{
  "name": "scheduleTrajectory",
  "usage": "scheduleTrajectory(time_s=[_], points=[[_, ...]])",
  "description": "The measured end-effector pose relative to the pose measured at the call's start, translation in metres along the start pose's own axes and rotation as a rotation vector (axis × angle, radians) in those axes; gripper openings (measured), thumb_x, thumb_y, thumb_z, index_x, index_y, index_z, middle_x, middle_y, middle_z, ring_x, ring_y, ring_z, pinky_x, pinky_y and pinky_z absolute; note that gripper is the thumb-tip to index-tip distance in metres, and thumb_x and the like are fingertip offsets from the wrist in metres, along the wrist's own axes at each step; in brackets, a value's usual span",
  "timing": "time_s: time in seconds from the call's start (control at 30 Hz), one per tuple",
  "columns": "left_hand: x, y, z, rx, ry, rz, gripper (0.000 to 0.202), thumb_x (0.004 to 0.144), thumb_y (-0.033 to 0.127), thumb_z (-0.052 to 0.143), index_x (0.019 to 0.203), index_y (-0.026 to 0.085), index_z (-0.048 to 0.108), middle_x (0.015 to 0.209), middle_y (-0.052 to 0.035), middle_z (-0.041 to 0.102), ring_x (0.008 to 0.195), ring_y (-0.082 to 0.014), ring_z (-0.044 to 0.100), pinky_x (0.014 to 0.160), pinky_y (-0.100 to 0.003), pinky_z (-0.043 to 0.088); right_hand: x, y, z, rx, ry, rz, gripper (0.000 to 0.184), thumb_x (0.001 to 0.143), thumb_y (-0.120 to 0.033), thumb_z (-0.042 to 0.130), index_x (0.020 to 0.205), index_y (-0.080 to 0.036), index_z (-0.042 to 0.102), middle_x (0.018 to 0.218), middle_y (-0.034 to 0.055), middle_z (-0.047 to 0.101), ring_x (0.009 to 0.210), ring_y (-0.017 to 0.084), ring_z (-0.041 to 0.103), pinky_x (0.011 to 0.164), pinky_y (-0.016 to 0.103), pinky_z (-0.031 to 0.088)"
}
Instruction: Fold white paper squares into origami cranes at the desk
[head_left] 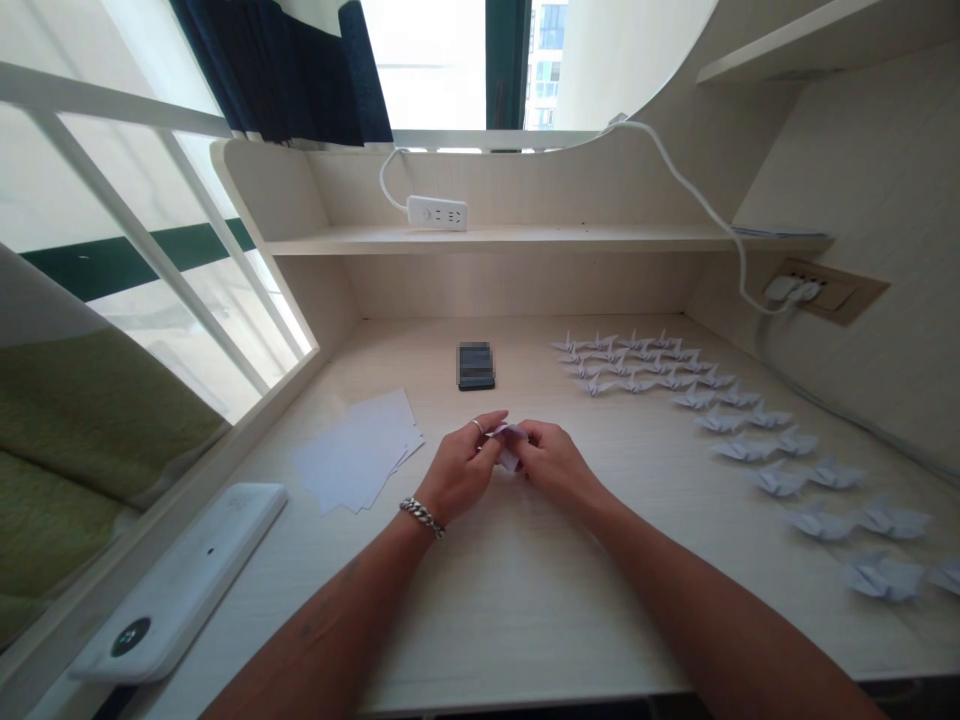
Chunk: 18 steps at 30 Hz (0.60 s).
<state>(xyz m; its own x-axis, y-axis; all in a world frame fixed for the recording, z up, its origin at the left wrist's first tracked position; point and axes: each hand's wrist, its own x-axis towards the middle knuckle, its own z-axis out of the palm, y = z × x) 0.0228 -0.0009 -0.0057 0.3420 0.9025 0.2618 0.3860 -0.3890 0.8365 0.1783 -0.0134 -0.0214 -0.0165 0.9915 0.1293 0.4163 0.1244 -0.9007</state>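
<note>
Between my two hands, over the middle of the desk (480, 600), is a small piece of folded white paper (510, 458). My left hand (463, 462) pinches its left side; a ring and a chain bracelet (422, 517) are on that hand and wrist. My right hand (553, 455) grips the paper's right side with bent fingers. Part of the paper is hidden behind the fingers. To the left lie loose sheets of white paper (360, 450), overlapping. On the right stand rows of folded white paper cranes (630, 382).
A dark phone (476, 366) lies beyond my hands. At the left edge rests a long white device (187, 580) with a round dial. A power strip (436, 213) sits on the shelf (525, 238). Its white cable (697, 195) runs to a wall socket (832, 292).
</note>
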Motion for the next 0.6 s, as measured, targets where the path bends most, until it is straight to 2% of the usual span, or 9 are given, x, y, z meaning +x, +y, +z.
scheduleTrajectory(time_s=[0.17,0.3,0.4,0.5,0.6], points=[[0.0020,-0.0053,0.0036,0.083,0.058,-0.008,0.031,0.084,0.019,0.051,0.107,0.020,0.071,0.110,-0.0062,0.072,0.103,-0.0209,0.065,0.095,-0.033,0.048,-0.0024,-0.0033,-0.0004,-0.157,-0.005,-0.059,0.028,0.085,-0.033,0.048,0.065,-0.021,0.064,0.063,0.0010,0.064,0.060,0.015,0.055,0.056,0.025,0.035],[0.0026,-0.0044,0.0019,0.140,0.066,-0.029,0.035,0.078,0.011,0.051,0.105,0.019,0.072,0.109,-0.0063,0.073,0.102,-0.0207,0.066,0.092,-0.032,0.049,-0.0035,-0.0043,0.0003,-0.265,0.083,-0.105,0.019,0.079,-0.024,0.052,0.085,-0.022,0.070,0.080,0.0032,0.071,0.071,0.018,0.060,0.065,0.028,0.040],[0.0020,-0.0017,0.0002,0.169,0.065,-0.019,0.034,0.076,0.012,0.054,0.103,0.021,0.072,0.104,-0.0044,0.074,0.095,-0.0205,0.068,0.086,-0.031,0.051,-0.0060,-0.0065,0.0014,-0.291,0.173,-0.217,0.026,0.075,-0.016,0.054,0.096,-0.020,0.069,0.092,0.0062,0.071,0.078,0.019,0.062,0.074,0.030,0.044],[0.0012,0.0000,0.0000,0.170,0.080,-0.017,0.030,0.076,0.014,0.057,0.101,0.021,0.073,0.100,-0.0041,0.075,0.089,-0.0201,0.068,0.083,-0.031,0.051,-0.0089,-0.0087,0.0026,-0.342,0.214,-0.344,0.022,0.076,-0.013,0.054,0.092,-0.019,0.070,0.093,0.0073,0.071,0.085,0.022,0.060,0.080,0.033,0.045],[0.0019,-0.0015,0.0010,0.115,0.091,-0.035,0.027,0.076,0.018,0.062,0.101,0.020,0.072,0.102,-0.0057,0.074,0.090,-0.0201,0.068,0.085,-0.032,0.051,-0.0106,-0.0097,0.0032,-0.351,0.230,-0.378,0.019,0.079,-0.014,0.055,0.089,-0.020,0.070,0.091,0.0067,0.072,0.086,0.023,0.060,0.081,0.035,0.045]])
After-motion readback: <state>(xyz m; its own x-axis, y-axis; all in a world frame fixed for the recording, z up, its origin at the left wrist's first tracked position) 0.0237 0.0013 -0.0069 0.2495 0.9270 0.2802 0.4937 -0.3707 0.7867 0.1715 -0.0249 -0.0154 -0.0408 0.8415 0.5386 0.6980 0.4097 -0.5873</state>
